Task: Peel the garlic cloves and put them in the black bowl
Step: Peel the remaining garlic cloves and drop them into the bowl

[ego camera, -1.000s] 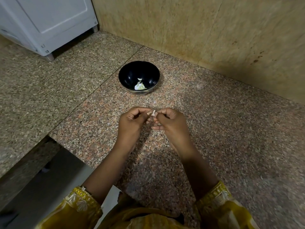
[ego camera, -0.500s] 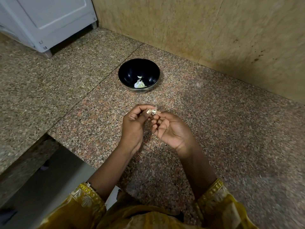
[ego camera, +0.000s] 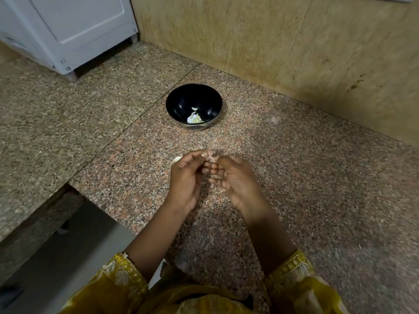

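My left hand point(ego camera: 184, 177) and right hand point(ego camera: 237, 181) pinch the garlic clove point(ego camera: 210, 157) — light, likely slippery; I'd nip its papery tip, black bowl point(ego camera: 181, 103) at twelve o'clock.

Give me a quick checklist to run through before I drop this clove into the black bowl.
1. Grip: left hand and right hand both pinch the garlic clove at the fingertips: ok.
2. Skin fully off: pinkish and blurred: cannot tell.
3. The black bowl stands upright, ahead of the hands: ok.
4. Room in the bowl: only a few pale pieces at the bottom: ok.
5. Path: the counter between hands and bowl is bare: ok.
6. The pale bit on the counter beside the left hand, clove or skin: cannot tell.
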